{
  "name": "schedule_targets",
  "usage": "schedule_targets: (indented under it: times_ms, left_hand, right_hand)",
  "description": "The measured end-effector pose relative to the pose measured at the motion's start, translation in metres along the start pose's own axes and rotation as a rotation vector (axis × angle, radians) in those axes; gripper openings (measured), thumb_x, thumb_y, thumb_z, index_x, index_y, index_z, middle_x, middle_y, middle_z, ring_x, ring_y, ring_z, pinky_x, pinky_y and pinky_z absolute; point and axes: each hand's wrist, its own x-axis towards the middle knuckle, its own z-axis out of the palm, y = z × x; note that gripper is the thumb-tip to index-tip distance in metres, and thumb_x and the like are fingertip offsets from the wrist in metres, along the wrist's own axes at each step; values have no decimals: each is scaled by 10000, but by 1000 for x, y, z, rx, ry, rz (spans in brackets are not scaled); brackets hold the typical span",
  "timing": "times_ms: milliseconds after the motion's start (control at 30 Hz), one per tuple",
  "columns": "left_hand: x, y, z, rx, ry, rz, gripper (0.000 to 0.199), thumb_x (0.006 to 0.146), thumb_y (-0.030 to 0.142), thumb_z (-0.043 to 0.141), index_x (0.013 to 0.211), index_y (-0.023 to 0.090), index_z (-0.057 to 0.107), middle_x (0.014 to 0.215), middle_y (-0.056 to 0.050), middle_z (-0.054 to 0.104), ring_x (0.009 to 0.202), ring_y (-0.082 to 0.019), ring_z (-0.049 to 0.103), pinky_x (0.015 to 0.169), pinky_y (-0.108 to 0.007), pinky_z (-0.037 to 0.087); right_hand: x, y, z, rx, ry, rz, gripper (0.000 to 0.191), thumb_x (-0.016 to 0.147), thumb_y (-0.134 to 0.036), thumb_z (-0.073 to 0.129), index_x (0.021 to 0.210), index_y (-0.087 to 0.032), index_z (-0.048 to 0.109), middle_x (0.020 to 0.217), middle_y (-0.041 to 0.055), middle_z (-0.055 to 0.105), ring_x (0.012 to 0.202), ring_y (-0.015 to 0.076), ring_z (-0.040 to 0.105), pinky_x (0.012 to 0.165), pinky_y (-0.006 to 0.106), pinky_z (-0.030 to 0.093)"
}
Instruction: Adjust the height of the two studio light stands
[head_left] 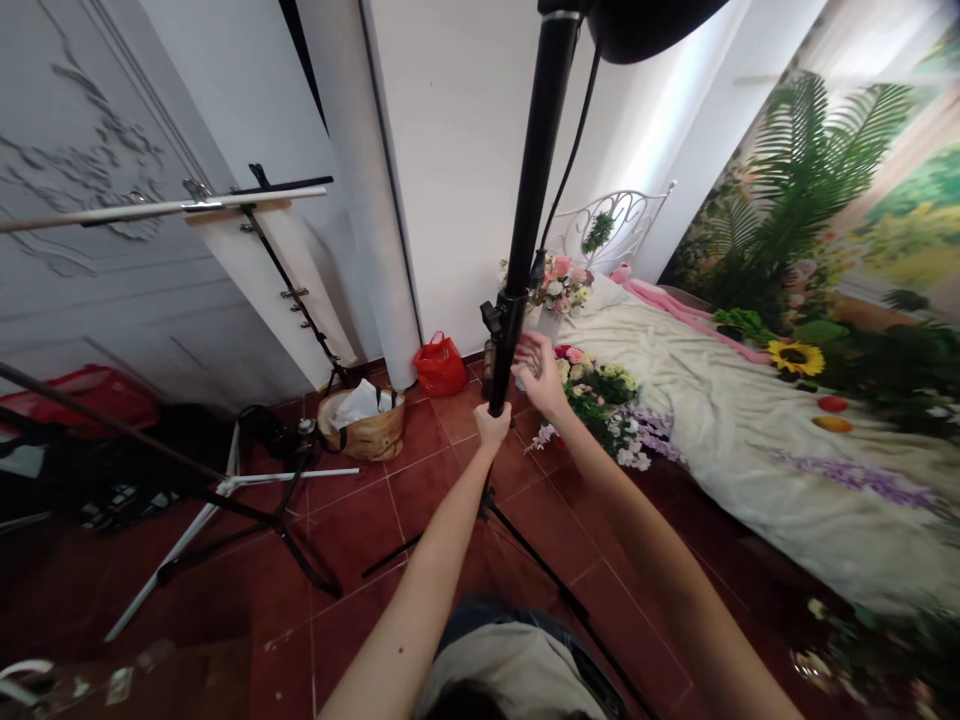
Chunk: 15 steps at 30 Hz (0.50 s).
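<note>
In the head view, a tall black stand (536, 150) rises from the tiled floor (420, 470) in front of the person, between a red bag (439, 366) and a bed (720, 430); its pole is smooth and dull, leaning to the right toward the top of the view, thicker above a collar with a chunky black knob (491, 318) on its left side; a thin black cable (581, 140) hangs in a curve along its right; thin dark legs spread out low down. The left hand (493, 424) is wrapped around the pole below the knob; the right hand (541, 376) is open beside the pole, fingers loosely bent, and whether they touch it I cannot tell.

A rounded black shape (652, 25) at the pole's top is cut off by the upper edge; the left hand and forearm cover part of the lower pole, and the forearm and the person's body interrupt the legs; behind the right hand, flowers (592, 390) are partly covered; the dark pile (105, 480) at far left is too dim to make out.
</note>
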Motion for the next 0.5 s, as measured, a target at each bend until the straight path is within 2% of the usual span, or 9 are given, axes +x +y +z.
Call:
schedule_targets:
  times_ms: [100, 200, 367, 500]
  left_hand:
    - [0, -1, 0, 24, -1, -3, 332, 660, 331, 583, 416, 162, 434, 430, 22, 404, 421, -72, 387, 430, -194, 261]
    - [0, -1, 0, 65, 3, -29, 322, 664, 328, 585, 422, 159, 458, 425, 20, 408, 426, -84, 413, 434, -197, 277]
    - [-2, -10, -4, 89, -14, -73, 255, 671, 384, 618, 591, 143, 605, 525, -6, 549, 536, -130, 531, 511, -210, 387]
    - [-3, -18, -13, 94, -117, -52, 272, 655, 412, 645, 699, 144, 639, 653, -39, 633, 634, -158, 592, 590, -236, 447]
  right_hand:
    - [44, -40, 6, 78, -19, -65, 658, 730, -368, 645, 1295, -221, 341, 1194, 84, 547, 1066, 201, 556, 915, 363, 463]
    - [64, -58, 13, 42, -5, -42, 627, 654, -422, 709, 1177, -182, 461, 1034, 71, 610, 953, 215, 590, 865, 379, 478]
    - [64, -53, 27, 19, 112, 56, 416, 636, -456, 691, 886, -160, 539, 777, 27, 611, 739, 178, 584, 717, 325, 495]
    - [51, -48, 40, -33, 268, 98, 330, 678, -425, 641, 839, -163, 522, 754, 21, 588, 717, 154, 559, 715, 301, 483]
